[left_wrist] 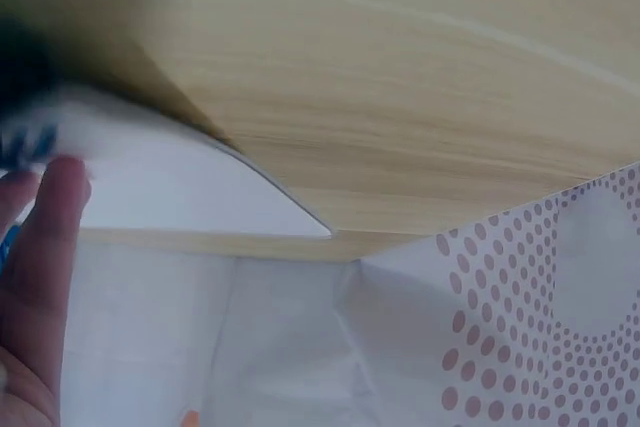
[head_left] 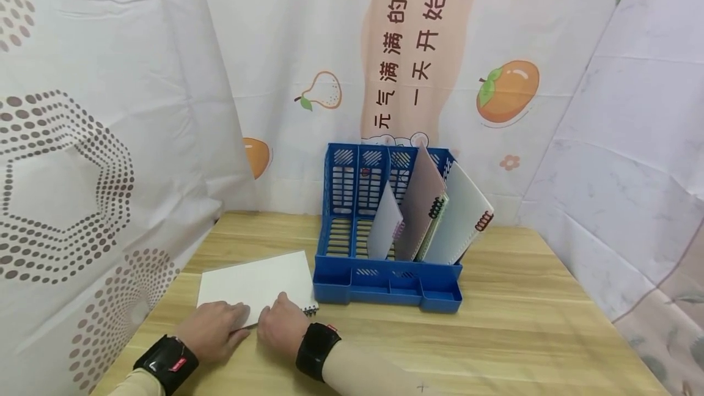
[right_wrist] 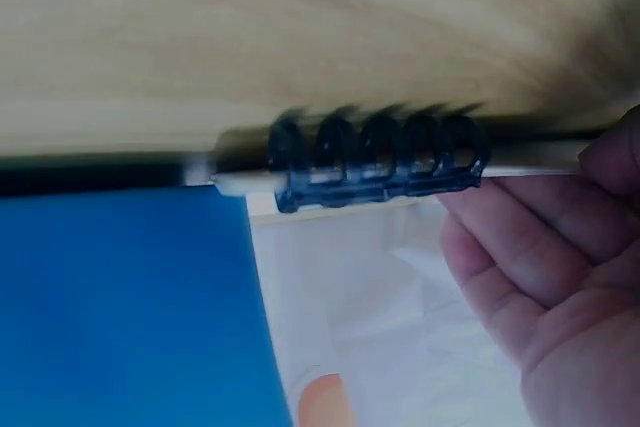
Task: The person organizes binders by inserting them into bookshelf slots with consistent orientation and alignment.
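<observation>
A white-paged notebook [head_left: 258,280] with a short black coil [right_wrist: 380,162] lies on the wooden table, left of a blue desk rack [head_left: 332,293]. My left hand [head_left: 211,330] holds its near edge toward the left, fingers on the page and thumb at the edge. In the left wrist view, blurred fingers [left_wrist: 50,237] overlap the white page, whose rounded corner sticks out beyond them. Close to the coil, my right hand [head_left: 283,326] pinches the same near edge. The right wrist view shows that hand [right_wrist: 570,297] with fingers and thumb on opposite sides of the edge.
Standing in the rack's right-hand slots are a small white notebook [head_left: 385,225], a brownish-pink one [head_left: 419,206], a thin greenish one behind its edge, and a pale blue one [head_left: 459,216]. Small trays run along the rack's front. Patterned curtains [head_left: 308,35] enclose the table [head_left: 511,316] behind and at both sides.
</observation>
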The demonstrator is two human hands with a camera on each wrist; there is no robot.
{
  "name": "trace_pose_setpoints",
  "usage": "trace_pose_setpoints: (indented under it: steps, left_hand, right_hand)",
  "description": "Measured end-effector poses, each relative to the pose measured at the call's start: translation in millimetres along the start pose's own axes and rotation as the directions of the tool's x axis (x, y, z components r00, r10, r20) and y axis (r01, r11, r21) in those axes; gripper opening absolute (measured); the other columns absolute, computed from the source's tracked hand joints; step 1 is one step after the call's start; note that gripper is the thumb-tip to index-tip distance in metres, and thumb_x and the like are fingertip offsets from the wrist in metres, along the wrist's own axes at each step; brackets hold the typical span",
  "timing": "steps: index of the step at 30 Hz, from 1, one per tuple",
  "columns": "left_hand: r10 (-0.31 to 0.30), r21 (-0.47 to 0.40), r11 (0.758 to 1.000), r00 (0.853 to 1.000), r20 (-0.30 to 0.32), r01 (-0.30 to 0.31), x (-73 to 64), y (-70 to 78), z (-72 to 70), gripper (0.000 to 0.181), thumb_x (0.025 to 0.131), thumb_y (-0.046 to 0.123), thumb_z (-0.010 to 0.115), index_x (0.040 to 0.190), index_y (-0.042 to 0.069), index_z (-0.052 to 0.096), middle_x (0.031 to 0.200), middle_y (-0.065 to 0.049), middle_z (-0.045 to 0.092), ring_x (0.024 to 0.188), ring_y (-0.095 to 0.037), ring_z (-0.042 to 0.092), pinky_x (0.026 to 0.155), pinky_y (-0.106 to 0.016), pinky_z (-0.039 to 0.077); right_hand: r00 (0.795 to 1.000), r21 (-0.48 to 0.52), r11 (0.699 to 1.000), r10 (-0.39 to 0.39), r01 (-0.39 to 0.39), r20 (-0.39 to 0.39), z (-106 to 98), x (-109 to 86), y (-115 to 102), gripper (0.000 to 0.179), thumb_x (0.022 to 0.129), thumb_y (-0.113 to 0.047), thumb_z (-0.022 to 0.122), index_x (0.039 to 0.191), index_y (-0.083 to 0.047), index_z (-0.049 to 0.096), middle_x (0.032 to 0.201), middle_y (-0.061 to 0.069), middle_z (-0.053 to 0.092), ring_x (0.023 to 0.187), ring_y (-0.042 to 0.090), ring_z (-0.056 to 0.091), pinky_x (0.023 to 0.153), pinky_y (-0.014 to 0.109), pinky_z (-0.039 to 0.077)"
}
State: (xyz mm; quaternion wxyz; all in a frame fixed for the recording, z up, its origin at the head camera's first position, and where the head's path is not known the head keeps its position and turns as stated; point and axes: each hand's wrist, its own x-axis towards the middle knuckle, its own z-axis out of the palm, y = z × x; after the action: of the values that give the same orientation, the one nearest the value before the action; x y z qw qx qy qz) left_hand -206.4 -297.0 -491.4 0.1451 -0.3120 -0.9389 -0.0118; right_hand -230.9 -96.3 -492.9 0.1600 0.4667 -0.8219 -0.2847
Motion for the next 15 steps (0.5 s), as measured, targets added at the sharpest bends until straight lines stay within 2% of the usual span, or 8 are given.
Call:
trace_pose_setpoints:
  steps: [2,5,7,11,15]
  left_hand:
    - [-0.006,0.013,1.0,1.0,-0.003,0.006,1.4,2.9,2.0,0.021,0.087,0.029,0.078,0.088,0.019,0.06,0.069,0.014,0.048,0.059,-0.006,0.048,0.054,-0.032,0.042]
    - [-0.016,0.083,0.996,1.0,-0.013,0.017,1.2,7.2,4.6,0.018,0.084,0.021,0.079,0.086,0.018,0.061,0.071,0.01,0.055,0.059,-0.01,0.054,0.053,-0.033,0.046]
    - [-0.017,0.147,0.989,1.0,-0.026,0.021,-0.9,9.5,5.7,0.016,0.081,0.015,0.078,0.087,0.016,0.064,0.073,0.006,0.059,0.059,-0.015,0.058,0.052,-0.035,0.049]
    - [0.01,0.245,0.969,0.995,-0.097,0.015,-5.2,10.9,8.2,0.019,0.078,0.012,0.08,0.091,0.013,0.066,0.079,0.002,0.064,0.062,-0.019,0.062,0.053,-0.035,0.052]
    - [0.029,0.286,0.958,0.986,-0.165,0.02,-6.6,9.2,10.6,0.021,0.077,0.014,0.081,0.094,0.013,0.069,0.087,-0.001,0.07,0.07,-0.02,0.067,0.059,-0.035,0.055]
  right_hand:
    - [1.0,0.05,0.999,0.017,-0.017,0.004,0.9,-0.1,1.1,0.016,0.104,-0.026,0.057,0.113,-0.022,0.071,0.095,-0.01,0.072,0.082,0.008,0.069,0.1,0.033,0.048]
    - [0.999,0.125,0.992,0.034,-0.034,0.0,0.7,-0.4,1.9,0.013,0.104,-0.024,0.06,0.11,-0.023,0.071,0.095,-0.01,0.071,0.084,0.007,0.069,0.102,0.033,0.048]
    - [1.0,0.14,0.99,0.029,-0.028,0.0,-0.2,-0.5,1.9,0.014,0.104,-0.023,0.06,0.112,-0.022,0.071,0.097,-0.01,0.071,0.086,0.007,0.069,0.102,0.034,0.048]
    - [0.999,0.14,0.99,0.031,-0.032,0.008,-1.6,-1.3,2.8,0.014,0.104,-0.024,0.059,0.112,-0.022,0.07,0.098,-0.009,0.071,0.085,0.007,0.068,0.101,0.032,0.048]
    - [0.998,0.136,0.989,0.063,-0.06,-0.023,0.4,-2.5,4.1,0.011,0.103,-0.025,0.059,0.105,-0.022,0.069,0.088,-0.009,0.069,0.076,0.006,0.065,0.094,0.03,0.049]
